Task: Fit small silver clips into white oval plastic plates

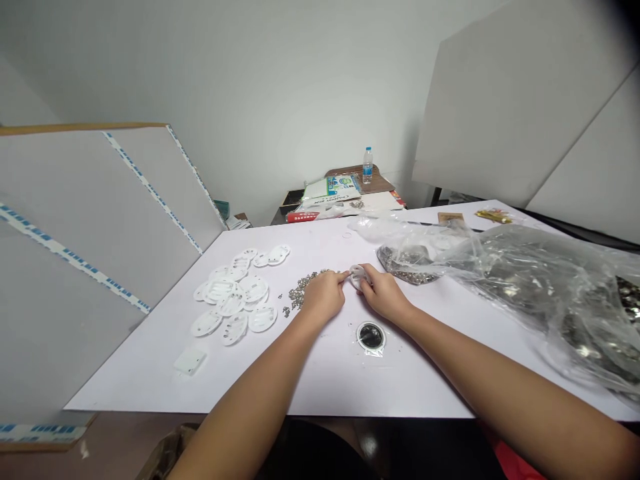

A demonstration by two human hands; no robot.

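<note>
White plastic piece (357,276) pinched between both hands

Fingers of the left hand (324,297) and right hand (383,290) grasp it mid-table, just above the white tabletop (125,373), beside scattered metal studs (303,290) and a spread of white perforated discs (233,293) (the water bottle (368,165) label is too small to read).

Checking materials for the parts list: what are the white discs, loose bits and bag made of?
The white discs look like moulded plastic: smooth, opaque, slight sheen. The loose bits look like metal, grey with bright glints; alloy unclear. The bag looks like thin plastic film: clear, glossy, creased.
</note>
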